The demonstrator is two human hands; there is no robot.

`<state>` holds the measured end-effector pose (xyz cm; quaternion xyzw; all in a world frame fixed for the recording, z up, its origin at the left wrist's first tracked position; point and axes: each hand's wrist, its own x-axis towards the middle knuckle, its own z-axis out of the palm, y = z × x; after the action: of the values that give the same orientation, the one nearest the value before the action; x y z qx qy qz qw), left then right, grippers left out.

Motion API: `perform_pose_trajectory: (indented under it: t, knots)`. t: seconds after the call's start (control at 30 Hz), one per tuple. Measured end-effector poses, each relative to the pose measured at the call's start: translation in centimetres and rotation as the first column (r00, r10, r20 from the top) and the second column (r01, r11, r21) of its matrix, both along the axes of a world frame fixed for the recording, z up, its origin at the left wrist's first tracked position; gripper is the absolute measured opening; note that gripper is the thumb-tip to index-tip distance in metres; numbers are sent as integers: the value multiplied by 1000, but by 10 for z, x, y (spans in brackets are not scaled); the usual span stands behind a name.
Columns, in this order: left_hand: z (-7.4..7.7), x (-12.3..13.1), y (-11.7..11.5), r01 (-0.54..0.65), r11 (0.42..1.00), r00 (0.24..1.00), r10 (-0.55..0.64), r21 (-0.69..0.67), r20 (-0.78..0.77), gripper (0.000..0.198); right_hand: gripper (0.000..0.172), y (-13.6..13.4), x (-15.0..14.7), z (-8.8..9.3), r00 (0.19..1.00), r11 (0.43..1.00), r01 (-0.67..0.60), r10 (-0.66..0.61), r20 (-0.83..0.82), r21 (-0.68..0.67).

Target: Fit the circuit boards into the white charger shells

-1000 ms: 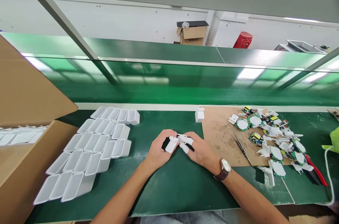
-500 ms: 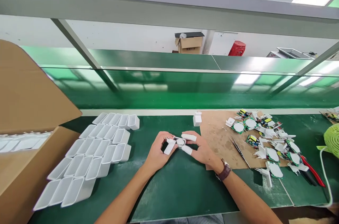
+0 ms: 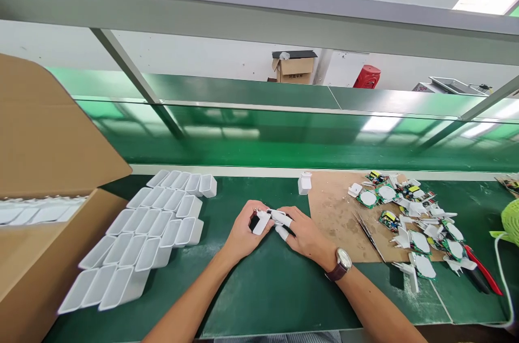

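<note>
Half a second ago, our right hand (image 3: 306,232) had its white-capped fingertips (image 3: 281,232) parted, to the right of the small white part (image 3: 261,222); now we have drawn them left onto it, nearer our left hand (image 3: 247,230). Our right wrist has rolled, so the watch (image 3: 344,260) shows its dial again. Since a second ago, our view has tipped up, showing more above the grey beam (image 3: 259,23). Our fingers hide too much to say whether the part turned.

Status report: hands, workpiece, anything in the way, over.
Left hand holding small white part. Right hand at it, grip unclear. Nothing seen blocking; tweezers lie apart, to the right.
</note>
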<state>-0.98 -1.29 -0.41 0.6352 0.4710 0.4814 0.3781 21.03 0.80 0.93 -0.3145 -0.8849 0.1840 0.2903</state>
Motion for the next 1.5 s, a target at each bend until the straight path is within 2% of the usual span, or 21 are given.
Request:
perform_pose_trajectory:
  t: [0.1,0.17,0.2,0.23,0.27,0.3,0.37,0.4,0.43,0.5,0.6,0.67,0.7,0.77,0.87,0.9,0.97,1.07,1.2,1.33,1.5]
  knots:
    - [-1,-1,1,-1,998,999,3,-62,39,28,44,1,-4,-2,1000,999,-1,0,-19,-46]
    - [-2,-1,0,-10,997,997,15,-75,69,49,41,2,-8,-5,986,986,11,-39,-163,-169]
    - [-1,0,-1,-12,998,997,17,-62,76,65,39,2,-10,-5,960,958,6,-86,-268,-286]
    - [-1,1,-2,-12,999,997,15,-34,72,79,37,3,-11,-5,915,902,-24,-154,-372,-432]
    - [0,3,-4,-12,1000,999,12,6,53,88,35,3,-13,-5,858,810,-86,-235,-456,-580]
    - [0,6,-6,-15,999,1000,13,52,23,89,36,3,-14,-3,798,693,-173,-317,-512,-700]
    - [1,11,-9,-39,986,998,47,160,-48,74,38,2,-16,0,710,476,-344,-433,-556,-810]
    - [1,14,-10,-56,975,994,74,213,-77,64,38,1,-17,2,686,407,-403,-458,-565,-820]
    - [1,16,-11,-69,964,990,98,258,-100,56,37,0,-18,4,670,370,-438,-473,-572,-819]
    - [0,18,-12,-86,947,983,130,308,-126,50,35,-1,-19,6,662,340,-463,-480,-575,-818]
    - [0,17,-12,-93,950,981,139,299,-139,51,35,-1,-20,5,675,344,-446,-478,-563,-826]
    - [0,15,-11,-86,961,984,124,264,-127,54,37,0,-19,2,693,380,-396,-474,-543,-836]
    - [0,15,-11,-82,968,988,111,235,-110,58,37,0,-19,0,708,421,-347,-468,-528,-838]
    - [0,14,-10,-76,987,996,83,140,-40,69,37,0,-17,-2,748,565,-184,-450,-487,-804]
    - [2,12,-7,-55,997,992,61,-59,113,69,36,-3,-12,-6,843,811,110,-382,-378,-575]
    - [3,11,-6,-44,993,988,60,-111,140,63,36,-4,-10,-7,872,860,166,-357,-336,-482]
    - [4,10,-4,-28,989,990,47,-143,135,52,40,-6,-8,-10,908,910,208,-316,-276,-358]
    - [6,9,-4,12,1000,998,-11,-24,56,34,64,-7,-8,-16,928,915,173,-275,-250,-363]
    - [9,16,-8,70,975,994,-51,210,-95,21,91,-4,-11,-19,957,841,47,-192,-217,-539]
    - [14,21,-10,21,926,982,52,378,-183,21,96,-3,-13,-17,963,781,40,-196,-184,-624]
    - [20,18,-8,90,886,961,42,456,-272,20,95,-4,-14,-17,962,784,34,-193,-192,-620]
